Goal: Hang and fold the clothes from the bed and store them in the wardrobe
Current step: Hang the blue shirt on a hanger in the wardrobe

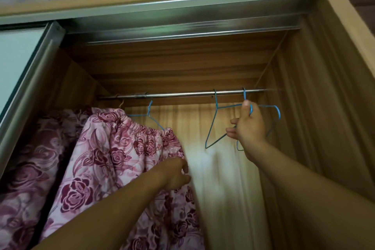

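A metal rail [182,94] runs across the open wardrobe. On its left end a pink rose-patterned garment [113,152] hangs from a blue wire hanger [149,110]. My left hand [176,172] grips the right edge of that garment, below its elastic waistband. Two empty blue wire hangers hang at the rail's right end. My right hand [248,126] grips the neck of the rightmost empty hanger [277,113], just under its hook. The other empty hanger [215,124] hangs just left of that hand.
A second, darker rose-patterned garment [26,172] hangs at the far left, partly behind the sliding door [18,63]. The wardrobe's right wall [324,107] stands close beside my right hand. Bare rail and back panel lie between the pink garment and the empty hangers.
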The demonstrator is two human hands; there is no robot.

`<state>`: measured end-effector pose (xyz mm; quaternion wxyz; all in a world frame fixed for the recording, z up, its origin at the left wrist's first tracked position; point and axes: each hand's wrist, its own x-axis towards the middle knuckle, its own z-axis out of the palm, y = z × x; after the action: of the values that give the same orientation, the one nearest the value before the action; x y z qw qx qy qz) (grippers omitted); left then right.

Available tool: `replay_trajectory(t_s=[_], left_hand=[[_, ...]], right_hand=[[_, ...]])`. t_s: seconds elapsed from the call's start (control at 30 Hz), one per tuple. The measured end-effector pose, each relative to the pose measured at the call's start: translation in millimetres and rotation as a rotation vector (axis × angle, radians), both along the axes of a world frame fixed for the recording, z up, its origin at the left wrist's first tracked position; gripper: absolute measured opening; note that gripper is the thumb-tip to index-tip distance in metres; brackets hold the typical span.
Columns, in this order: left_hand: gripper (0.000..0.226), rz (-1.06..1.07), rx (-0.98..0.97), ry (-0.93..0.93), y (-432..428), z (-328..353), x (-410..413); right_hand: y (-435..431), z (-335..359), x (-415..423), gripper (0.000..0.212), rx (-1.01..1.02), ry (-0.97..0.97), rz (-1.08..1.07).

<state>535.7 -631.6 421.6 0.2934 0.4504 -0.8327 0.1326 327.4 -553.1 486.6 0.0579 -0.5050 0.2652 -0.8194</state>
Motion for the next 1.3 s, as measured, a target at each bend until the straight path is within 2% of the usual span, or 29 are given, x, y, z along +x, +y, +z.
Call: replay_trajectory(t_s=[0.13,0.3,0.4,0.6,0.73,0.83,0.97,1.03,1.13,1.17,1.23,1.3], left_hand=[[0.032,0.01,-0.002,-0.015,0,-1,5],[0.028,0.019,-0.008,-0.013,-5,-2,9],[0.034,0.017,-0.019,0.011,-6,-1,9],[0.038,0.006,-0.052,0.045,-6,-1,9],[0.03,-0.063,-0.111,0.185,-6,-3,9],[0.04,-0.145,-0.096,0.351,-8,-11,3],[0.069,-0.245,0.133,0.517,-10,-32,-5],[0.072,-0.265,0.305,0.533,-12,-49,-11],[0.047,-0.443,0.688,0.793,-11,-83,-24],[0.037,-0.458,0.73,0.87,-12,-94,-25],[0.028,-0.463,0.773,0.898,-14,-118,-20],[0.027,-0.467,0.852,0.841,-17,-142,-9]], right_hand=[[6,10,4,0.025,-0.051,0.03,0.009],[5,16,-1,0.041,-0.023,0.081,0.007],[6,16,-5,0.044,-0.028,0.082,0.013],[19,14,-7,0.035,-0.119,0.121,-0.03],[30,0,-10,0.035,-0.242,0.052,-0.158],[34,-12,-21,0.044,-0.245,-0.018,-0.128],[24,-43,-36,0.061,-0.05,0.029,-0.04],[16,-65,-40,0.066,0.074,0.021,0.038],[3,-107,-47,0.064,0.217,-0.024,0.167],[-2,-125,-50,0.064,0.273,-0.045,0.185],[-13,-165,-56,0.063,0.421,-0.077,0.173],[-26,-212,-64,0.064,0.604,-0.076,0.136]])
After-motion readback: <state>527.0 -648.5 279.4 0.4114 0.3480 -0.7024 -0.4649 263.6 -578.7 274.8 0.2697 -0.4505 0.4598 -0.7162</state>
